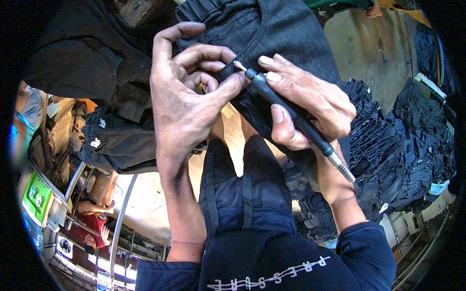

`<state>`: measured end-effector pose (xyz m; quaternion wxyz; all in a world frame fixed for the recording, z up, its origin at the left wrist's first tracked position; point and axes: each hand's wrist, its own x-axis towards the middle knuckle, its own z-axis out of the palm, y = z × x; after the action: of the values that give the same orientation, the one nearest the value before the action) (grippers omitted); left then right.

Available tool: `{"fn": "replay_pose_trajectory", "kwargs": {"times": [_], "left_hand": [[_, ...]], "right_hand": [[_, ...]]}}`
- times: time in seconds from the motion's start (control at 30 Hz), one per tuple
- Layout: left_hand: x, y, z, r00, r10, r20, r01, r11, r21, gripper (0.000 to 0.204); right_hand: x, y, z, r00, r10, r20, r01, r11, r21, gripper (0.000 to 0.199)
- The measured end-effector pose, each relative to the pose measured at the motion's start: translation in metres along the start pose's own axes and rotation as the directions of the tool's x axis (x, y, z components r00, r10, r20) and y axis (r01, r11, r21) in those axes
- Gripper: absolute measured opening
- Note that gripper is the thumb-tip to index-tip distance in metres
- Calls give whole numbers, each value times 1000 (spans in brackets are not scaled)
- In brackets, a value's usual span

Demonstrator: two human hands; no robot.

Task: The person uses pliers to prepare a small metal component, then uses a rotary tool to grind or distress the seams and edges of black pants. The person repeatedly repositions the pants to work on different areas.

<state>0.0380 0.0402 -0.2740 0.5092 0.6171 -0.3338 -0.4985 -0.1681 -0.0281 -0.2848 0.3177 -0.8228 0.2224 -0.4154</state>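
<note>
My right hand (310, 99) is wrapped round a black pen-shaped rotary handpiece (291, 106), which slants from upper left to lower right. A thin tip shows at its upper end and a metal spring at its lower end. That tip touches or nearly touches the edge of a black denim garment (296, 34). With thumb and fingers, my left hand (187, 92) pinches the garment's edge close by the tip; its forefinger is curled up and free. An elastic waistband and a curved seam show on the garment. Exactly where the tip meets the cloth is hard to see.
A big heap of black garments (388, 150) lies to the right. More dark cloth (73, 68) and black trousers (121, 140) are at the left. Beyond them sits a person in red (94, 225), near a green tray (38, 199). Another person's foot (374, 10) shows at the top right.
</note>
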Motion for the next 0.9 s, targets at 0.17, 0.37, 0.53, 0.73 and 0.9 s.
{"fn": "replay_pose_trajectory", "kwargs": {"times": [0.17, 0.37, 0.53, 0.73, 0.9], "left_hand": [[-1, 0, 0, 1000, -19, 6, 20, 1000, -7, 84], [-1, -1, 2, 1000, -28, -14, 27, 999, -20, 85], [0, 0, 2, 999, -31, -9, 31, 999, -27, 85], [0, 0, 2, 999, -45, -6, 45, 999, -20, 87], [2, -1, 2, 999, -50, 3, 50, 998, -22, 87]], "right_hand": [[-1, 0, 2, 999, 17, -44, -16, 1000, 8, 29], [-1, -2, 0, 998, 60, -32, -60, 998, -1, 29], [-1, -3, -2, 995, 96, -21, -96, 995, -19, 29], [-1, -1, -4, 993, 114, -22, -114, 993, -21, 29], [-1, -3, -5, 990, 141, -27, -141, 990, -21, 29]]}}
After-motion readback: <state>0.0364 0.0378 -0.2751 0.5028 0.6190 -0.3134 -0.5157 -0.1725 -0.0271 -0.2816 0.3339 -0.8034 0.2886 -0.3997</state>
